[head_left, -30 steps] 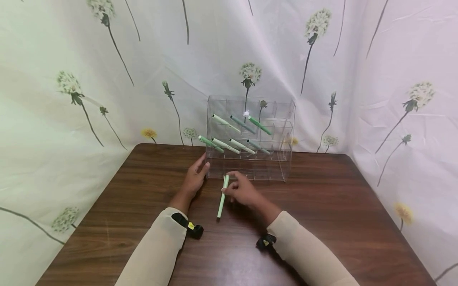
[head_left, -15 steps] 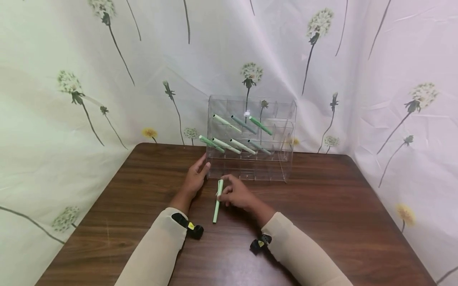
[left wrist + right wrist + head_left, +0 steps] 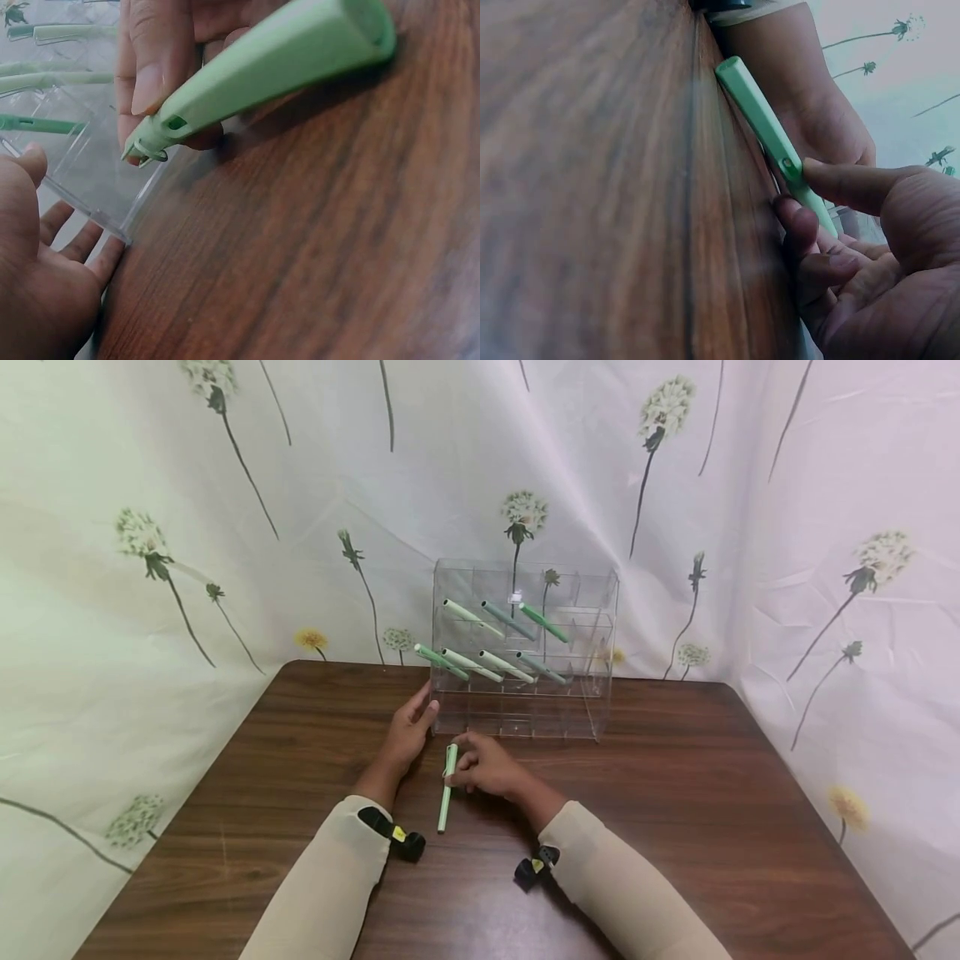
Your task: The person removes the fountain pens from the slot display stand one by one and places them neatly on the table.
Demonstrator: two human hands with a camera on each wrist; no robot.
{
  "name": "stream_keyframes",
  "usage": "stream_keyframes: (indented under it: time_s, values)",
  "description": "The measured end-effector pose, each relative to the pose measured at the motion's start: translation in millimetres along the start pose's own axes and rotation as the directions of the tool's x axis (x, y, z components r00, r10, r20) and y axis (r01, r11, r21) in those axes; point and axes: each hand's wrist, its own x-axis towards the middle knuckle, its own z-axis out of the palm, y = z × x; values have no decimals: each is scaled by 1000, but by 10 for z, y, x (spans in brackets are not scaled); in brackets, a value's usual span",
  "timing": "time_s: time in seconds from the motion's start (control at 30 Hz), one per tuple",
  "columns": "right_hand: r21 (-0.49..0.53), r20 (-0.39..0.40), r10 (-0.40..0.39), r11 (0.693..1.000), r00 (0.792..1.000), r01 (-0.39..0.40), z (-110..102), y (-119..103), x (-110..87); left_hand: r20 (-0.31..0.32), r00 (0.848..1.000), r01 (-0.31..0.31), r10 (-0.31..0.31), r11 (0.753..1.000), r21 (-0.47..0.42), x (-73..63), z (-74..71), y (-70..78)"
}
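Pinching a light green pen (image 3: 447,777) near its upper end, the right hand (image 3: 487,767) has its thumb and fingers clamped on the barrel, as the right wrist view shows with the thumb (image 3: 855,184) pressed on the clip side. The pen lies nearly flat along the counter (image 3: 675,793), its far tip pointing toward the clear rack (image 3: 525,647) and its near end toward the person. The left hand (image 3: 408,735) rests with straight, relaxed fingers against the rack's lower left corner, holding nothing; in the left wrist view its fingers (image 3: 82,244) touch the rack's clear bottom edge.

The rack stands at the back of the counter, against a flowered cloth (image 3: 225,527), and carries several green pens (image 3: 491,643) slanting in two rows, with open cells on its right side and along the bottom row.

Judging from this, the step in hand is lifting the pen off the counter. A grip so near one end will likely let the long free end droop or swing, so a firmer pinch, or a shift toward the middle, would steady it. The pen's tip sits just beside the rack's front edge, so raising it before moving it forward would avoid knocking the plastic. The left hand's brace seems useful, since the light rack could slide if a pen pushes into it.
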Motion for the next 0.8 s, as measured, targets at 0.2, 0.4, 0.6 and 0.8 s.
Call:
stream_keyframes:
  time_s: [0.2, 0.4, 0.6, 0.8]
  values:
    - [-34, 18, 39, 999, 999, -38, -12, -8, 45, 5, 1000, -2, 2, 1000, 10, -11, -8, -1]
    - [-69, 25, 49, 997, 998, -47, -10, 5, 90, 6, 1000, 8, -8, 1000, 14, -25, -1, 22]
    - [-75, 39, 64, 995, 997, -61, -22, 8, 102, 15, 1000, 13, -13, 1000, 22, -12, -1, 16]
    - [-87, 54, 64, 994, 996, -59, -44, 12, 97, 9, 1000, 14, -14, 1000, 6, -19, 6, 40]
